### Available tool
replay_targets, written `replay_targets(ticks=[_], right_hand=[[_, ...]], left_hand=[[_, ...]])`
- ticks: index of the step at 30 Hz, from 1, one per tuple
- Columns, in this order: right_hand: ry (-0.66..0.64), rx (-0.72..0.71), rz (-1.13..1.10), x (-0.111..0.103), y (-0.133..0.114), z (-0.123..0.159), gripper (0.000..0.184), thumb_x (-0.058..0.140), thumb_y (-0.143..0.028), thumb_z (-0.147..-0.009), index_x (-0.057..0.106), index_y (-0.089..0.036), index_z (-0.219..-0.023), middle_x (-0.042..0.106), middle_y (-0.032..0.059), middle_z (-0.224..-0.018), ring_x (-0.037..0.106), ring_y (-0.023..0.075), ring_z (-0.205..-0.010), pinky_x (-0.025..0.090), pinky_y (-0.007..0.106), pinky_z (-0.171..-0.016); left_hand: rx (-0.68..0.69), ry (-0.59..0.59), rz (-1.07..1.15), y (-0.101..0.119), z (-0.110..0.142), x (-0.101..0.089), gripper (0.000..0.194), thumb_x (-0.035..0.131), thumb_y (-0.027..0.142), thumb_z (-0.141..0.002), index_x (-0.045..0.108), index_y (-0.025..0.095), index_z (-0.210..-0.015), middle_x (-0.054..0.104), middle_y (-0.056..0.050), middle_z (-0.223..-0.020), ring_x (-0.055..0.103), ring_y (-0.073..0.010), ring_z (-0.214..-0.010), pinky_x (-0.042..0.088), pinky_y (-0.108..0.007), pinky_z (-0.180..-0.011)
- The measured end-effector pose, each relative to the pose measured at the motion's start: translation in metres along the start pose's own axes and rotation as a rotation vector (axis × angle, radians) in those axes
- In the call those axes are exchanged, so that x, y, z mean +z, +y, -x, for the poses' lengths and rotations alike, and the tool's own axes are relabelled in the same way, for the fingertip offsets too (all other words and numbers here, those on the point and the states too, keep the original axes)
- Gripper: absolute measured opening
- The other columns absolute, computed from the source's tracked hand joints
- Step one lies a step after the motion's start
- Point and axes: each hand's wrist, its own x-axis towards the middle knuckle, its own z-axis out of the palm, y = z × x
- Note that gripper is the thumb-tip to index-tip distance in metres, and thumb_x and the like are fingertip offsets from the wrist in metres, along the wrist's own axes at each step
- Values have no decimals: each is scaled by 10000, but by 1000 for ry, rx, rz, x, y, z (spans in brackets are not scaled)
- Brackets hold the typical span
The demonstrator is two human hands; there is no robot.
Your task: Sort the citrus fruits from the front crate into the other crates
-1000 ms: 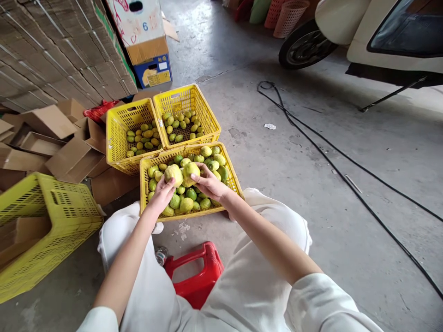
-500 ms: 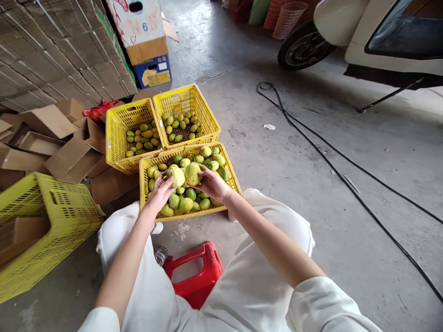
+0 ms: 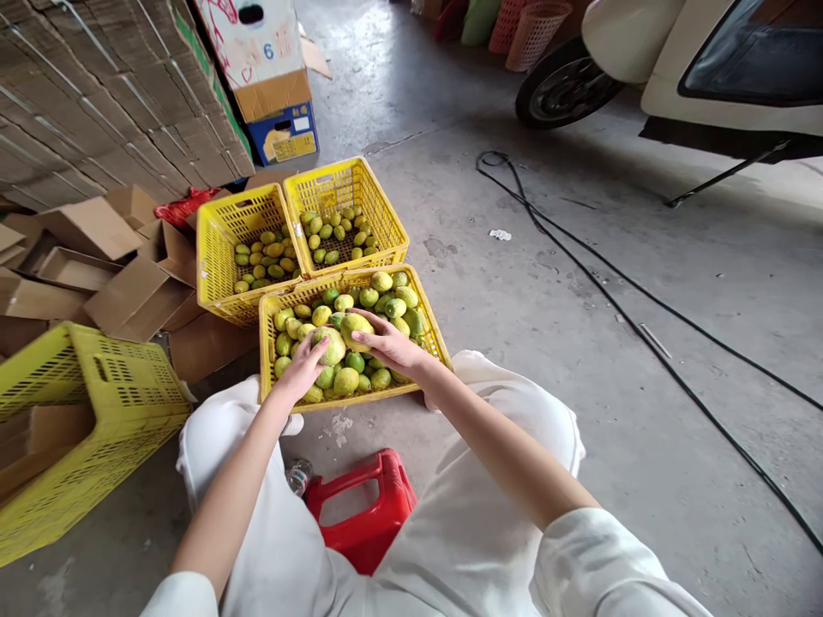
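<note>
My left hand (image 3: 307, 363) is closed around a pale yellow-green lemon (image 3: 332, 346). Close beside it, my right hand (image 3: 393, 344) grips a second, yellower lemon (image 3: 356, 332), thumb in front and fingers behind. Both hands are over the near yellow plastic crate (image 3: 432, 330), which holds many green and yellow lemons (image 3: 345, 381). Behind it stand two more yellow crates, the left one (image 3: 215, 257) and the right one (image 3: 393, 214), each with smaller lemons on the bottom.
A tilted yellow crate (image 3: 132, 377) with cardboard inside stands at left, near loose cardboard boxes (image 3: 135, 291). Between my legs are a red plastic stool (image 3: 373, 523) and a clear bottle (image 3: 299, 476). A black cable (image 3: 604, 296) crosses the floor; a scooter (image 3: 656, 68) stands back right.
Both hands have lowered slightly with their lemons. The left lemon has turned in the fingers and shows a greener side; the right hand's fingers have shifted around its lemon.
</note>
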Motion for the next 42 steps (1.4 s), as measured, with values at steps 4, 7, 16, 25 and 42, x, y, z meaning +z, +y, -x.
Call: replay_targets(ticks=[4, 7, 16, 25, 42], right_hand=[[89, 30, -88, 0, 2, -6, 430, 943, -361, -804, 763, -324, -1193, 826, 28, -1311, 779, 308, -1319, 675, 524, -1184], [85, 18, -176, -2, 2, -11, 369, 815, -377, -871, 730, -318, -1225, 809, 51, -1359, 751, 325, -1392, 704, 537, -1144], [56, 67, -155, -10, 16, -8, 492, 950, -316, -820, 739, -306, -1265, 831, 56, -1342, 758, 313, -1402, 674, 526, -1189], [193, 62, -194, 3, 22, -9, 605, 968, -266, -734, 719, -351, -1279, 829, 16, -1264, 756, 327, -1401, 706, 522, -1159], [66, 82, -69, 2, 24, -6, 569, 1053, -302, -704, 761, -310, -1192, 840, 41, -1199, 800, 335, -1313, 684, 534, -1182]], left_hand=[[-55, 26, 1, 10, 0, 8, 511, 780, 258, -887, 749, 217, -1395, 825, -154, -1430, 704, -373, -1528, 588, -542, -1312], [9, 43, -8, 16, 0, 11, 527, 810, 224, -836, 731, 220, -1358, 820, -144, -1421, 701, -362, -1534, 596, -525, -1302], [18, 74, -104, 11, 5, 5, 418, 1007, 173, -765, 716, 279, -1047, 803, -54, -1216, 752, -362, -1442, 667, -565, -1200], [-66, 36, 9, 14, 9, 22, 472, 807, 169, -832, 770, 259, -1295, 823, -115, -1411, 717, -382, -1497, 607, -625, -1290], [75, 35, -93, 7, 5, 11, 450, 998, 200, -759, 802, 288, -1154, 851, -41, -1100, 786, -315, -1359, 659, -359, -1091]])
